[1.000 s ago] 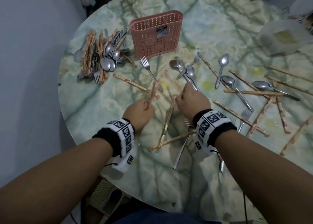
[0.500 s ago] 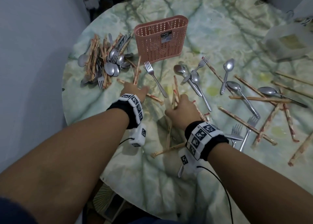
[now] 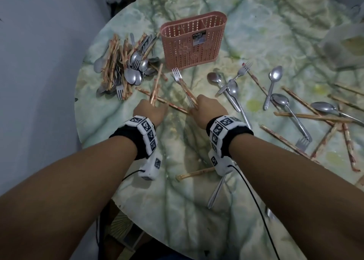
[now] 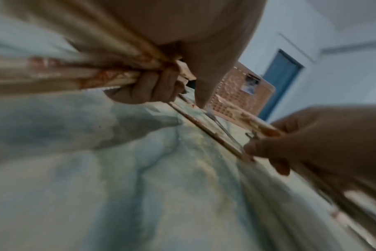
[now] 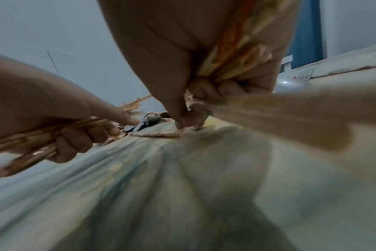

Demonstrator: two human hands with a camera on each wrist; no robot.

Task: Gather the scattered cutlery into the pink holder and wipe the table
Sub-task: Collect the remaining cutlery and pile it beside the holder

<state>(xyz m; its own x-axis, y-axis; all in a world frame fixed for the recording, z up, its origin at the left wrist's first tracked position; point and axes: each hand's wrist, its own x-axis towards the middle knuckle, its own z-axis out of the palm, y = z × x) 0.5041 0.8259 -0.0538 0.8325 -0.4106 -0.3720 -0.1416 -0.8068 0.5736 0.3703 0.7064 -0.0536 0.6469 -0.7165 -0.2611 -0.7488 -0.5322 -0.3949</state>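
Left hand [image 3: 150, 112] and right hand [image 3: 206, 110] each clenched round a bundle of chopsticks [image 3: 155, 88] at frame centre, below the pink holder [image 3: 192, 41]. Light, stiff, probably slick sticks: best gripped mid-length, kept parallel.

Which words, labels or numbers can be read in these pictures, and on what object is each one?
No text is readable.
Sticker on the pink holder: print too small and blurred.
Wristbands at the left hand and right hand: black-and-white square code markers only, no letters or numbers.
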